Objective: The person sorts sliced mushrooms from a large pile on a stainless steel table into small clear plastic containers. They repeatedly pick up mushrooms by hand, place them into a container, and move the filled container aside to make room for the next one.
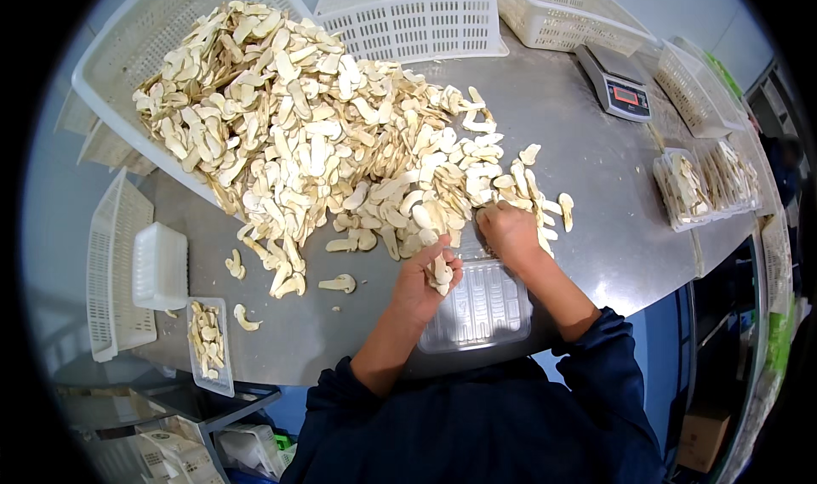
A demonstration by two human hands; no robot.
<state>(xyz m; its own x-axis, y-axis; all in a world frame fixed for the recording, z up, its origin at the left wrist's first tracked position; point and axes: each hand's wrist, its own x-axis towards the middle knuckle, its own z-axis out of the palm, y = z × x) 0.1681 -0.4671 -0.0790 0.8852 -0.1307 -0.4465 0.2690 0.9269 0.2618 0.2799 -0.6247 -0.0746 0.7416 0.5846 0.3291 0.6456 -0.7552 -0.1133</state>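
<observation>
A large heap of sliced mushrooms [306, 127] spills from a tilted white plastic basket [153, 158] onto the metal table [613, 229]. My left hand [424, 276] is closed around a few mushroom slices [440, 273], palm turned up, at the heap's near edge. Just to its right, my right hand [510, 232] reaches knuckles-up into the slices at the heap's edge; its fingertips are hidden, so its hold cannot be made out. A clear plastic tray [475, 308] with a ribbed bottom lies below both hands, partly behind the left one.
A digital scale [616, 85] stands at the back right, near filled trays of slices [705, 184]. White baskets [415, 28] line the back. At left are stacked clear trays [161, 266] and a tray holding mushroom pieces [223, 350]. Loose slices [338, 283] lie nearby.
</observation>
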